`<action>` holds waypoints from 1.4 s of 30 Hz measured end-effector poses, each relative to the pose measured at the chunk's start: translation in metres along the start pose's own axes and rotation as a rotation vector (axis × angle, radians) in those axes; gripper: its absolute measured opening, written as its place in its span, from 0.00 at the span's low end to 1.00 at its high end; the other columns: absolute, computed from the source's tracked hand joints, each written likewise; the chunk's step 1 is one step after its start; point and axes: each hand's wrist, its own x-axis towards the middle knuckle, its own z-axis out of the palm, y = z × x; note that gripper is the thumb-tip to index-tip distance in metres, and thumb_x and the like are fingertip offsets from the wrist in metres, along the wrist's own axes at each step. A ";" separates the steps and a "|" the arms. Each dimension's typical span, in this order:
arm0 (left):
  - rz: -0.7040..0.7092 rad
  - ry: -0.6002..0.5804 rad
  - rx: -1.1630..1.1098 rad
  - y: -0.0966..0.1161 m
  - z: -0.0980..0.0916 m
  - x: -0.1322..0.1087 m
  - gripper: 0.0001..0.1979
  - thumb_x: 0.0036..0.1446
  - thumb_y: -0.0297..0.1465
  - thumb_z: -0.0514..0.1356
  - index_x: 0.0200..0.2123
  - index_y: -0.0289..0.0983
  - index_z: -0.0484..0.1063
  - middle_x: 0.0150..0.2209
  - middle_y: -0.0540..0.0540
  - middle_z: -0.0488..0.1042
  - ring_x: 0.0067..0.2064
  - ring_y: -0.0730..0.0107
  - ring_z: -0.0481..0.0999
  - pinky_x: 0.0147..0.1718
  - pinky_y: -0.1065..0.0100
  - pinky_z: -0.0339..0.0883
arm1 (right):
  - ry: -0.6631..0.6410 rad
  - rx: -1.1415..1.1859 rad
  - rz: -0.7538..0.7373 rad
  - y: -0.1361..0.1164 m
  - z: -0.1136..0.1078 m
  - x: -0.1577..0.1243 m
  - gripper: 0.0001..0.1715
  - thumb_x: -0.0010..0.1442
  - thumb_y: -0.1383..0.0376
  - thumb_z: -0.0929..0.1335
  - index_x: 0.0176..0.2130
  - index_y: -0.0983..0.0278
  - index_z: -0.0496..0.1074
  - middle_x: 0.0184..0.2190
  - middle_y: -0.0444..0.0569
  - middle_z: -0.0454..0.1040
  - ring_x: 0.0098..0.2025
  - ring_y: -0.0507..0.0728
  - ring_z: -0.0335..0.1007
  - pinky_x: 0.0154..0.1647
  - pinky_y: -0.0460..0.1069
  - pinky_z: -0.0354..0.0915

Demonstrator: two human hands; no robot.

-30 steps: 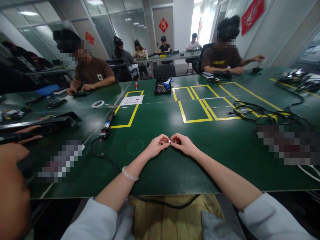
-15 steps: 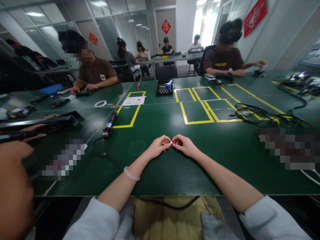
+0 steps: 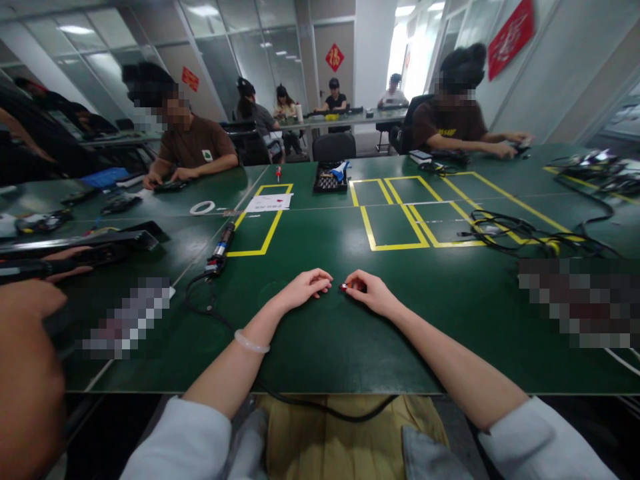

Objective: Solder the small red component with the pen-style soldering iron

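Over the green table's near middle, my right hand point(image 3: 370, 292) pinches a small red and white piece point(image 3: 343, 287) between thumb and fingertips. Something orange shows among its fingers, and the piece is too small to name. A short gap to the left, my left hand point(image 3: 311, 288) is held with fingers loosely bent and apart from the thumb, nothing visible in it. A pale bangle point(image 3: 251, 342) circles my left wrist. Between the piece and my left fingertips the bare green tabletop point(image 3: 330, 333) shows.
A dark cylindrical tool point(image 3: 220, 250) with a cable lies left. Beyond are a paper sheet point(image 3: 270, 202), a tape roll point(image 3: 203, 208), a screwdriver point(image 3: 279, 174) and a black tray point(image 3: 330, 178). Tangled cables point(image 3: 495, 230) lie right. Another person's hand point(image 3: 30, 300) is close at the left edge.
My left hand has let go of the small piece and drawn back to the left. The piece stays in my right hand, which has hardly moved.
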 end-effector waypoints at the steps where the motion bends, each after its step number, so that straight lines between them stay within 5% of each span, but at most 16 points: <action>1: -0.024 -0.001 0.037 -0.002 -0.011 -0.002 0.22 0.57 0.44 0.55 0.48 0.35 0.68 0.42 0.42 0.74 0.41 0.66 0.74 0.35 0.67 0.68 | -0.003 0.002 0.005 0.000 0.000 0.000 0.09 0.57 0.64 0.68 0.39 0.65 0.71 0.26 0.42 0.69 0.27 0.50 0.63 0.31 0.45 0.60; 4: -0.041 0.054 0.206 -0.011 -0.050 -0.010 0.23 0.57 0.46 0.54 0.49 0.36 0.69 0.44 0.42 0.74 0.45 0.64 0.74 0.43 0.63 0.67 | -0.008 0.016 0.015 -0.001 0.000 0.000 0.09 0.57 0.64 0.68 0.39 0.65 0.71 0.25 0.42 0.68 0.27 0.50 0.62 0.30 0.45 0.59; 8: -0.027 0.382 0.604 -0.034 -0.111 -0.028 0.26 0.55 0.45 0.54 0.52 0.36 0.67 0.52 0.40 0.69 0.52 0.59 0.70 0.53 0.58 0.62 | -0.016 0.029 0.021 -0.001 0.001 0.001 0.08 0.57 0.65 0.68 0.39 0.65 0.70 0.26 0.42 0.68 0.27 0.50 0.62 0.30 0.45 0.59; 12: -0.247 0.625 1.032 -0.059 -0.171 -0.049 0.34 0.53 0.45 0.56 0.60 0.33 0.59 0.60 0.35 0.60 0.61 0.48 0.60 0.58 0.52 0.54 | -0.018 0.023 0.021 -0.002 0.001 0.001 0.08 0.57 0.65 0.68 0.39 0.65 0.70 0.26 0.42 0.68 0.28 0.50 0.63 0.31 0.45 0.59; 17: -0.601 0.550 1.123 -0.080 -0.224 -0.067 0.41 0.47 0.47 0.61 0.61 0.32 0.57 0.60 0.31 0.60 0.59 0.40 0.62 0.53 0.51 0.59 | -0.030 0.014 0.017 -0.002 0.002 0.000 0.08 0.57 0.65 0.68 0.39 0.65 0.70 0.26 0.42 0.68 0.28 0.50 0.63 0.31 0.45 0.59; 21: -0.673 0.439 1.067 -0.090 -0.243 -0.071 0.40 0.45 0.45 0.62 0.59 0.31 0.60 0.58 0.32 0.63 0.56 0.45 0.66 0.50 0.58 0.63 | -0.034 0.013 0.010 0.001 0.002 0.000 0.09 0.57 0.65 0.68 0.39 0.65 0.70 0.26 0.42 0.68 0.28 0.50 0.63 0.31 0.45 0.60; 29: -0.530 0.544 1.099 -0.103 -0.236 -0.072 0.38 0.45 0.43 0.62 0.57 0.31 0.63 0.51 0.34 0.69 0.52 0.49 0.70 0.50 0.61 0.64 | -0.034 0.012 0.012 -0.001 0.003 0.000 0.08 0.57 0.65 0.68 0.39 0.65 0.70 0.27 0.42 0.69 0.28 0.50 0.63 0.31 0.45 0.60; 36: -0.543 0.712 1.016 -0.080 -0.177 -0.063 0.35 0.47 0.47 0.58 0.57 0.36 0.62 0.55 0.34 0.64 0.53 0.47 0.68 0.47 0.56 0.66 | -0.016 -0.020 0.001 -0.003 0.004 0.000 0.07 0.56 0.66 0.68 0.38 0.65 0.71 0.28 0.43 0.69 0.28 0.50 0.63 0.31 0.45 0.60; 42: -0.443 0.688 1.002 -0.052 -0.119 -0.048 0.32 0.49 0.45 0.57 0.56 0.39 0.62 0.52 0.37 0.65 0.53 0.49 0.67 0.46 0.56 0.67 | -0.025 -0.038 0.012 -0.002 0.005 0.000 0.08 0.57 0.65 0.68 0.39 0.65 0.71 0.26 0.42 0.69 0.28 0.50 0.63 0.31 0.46 0.60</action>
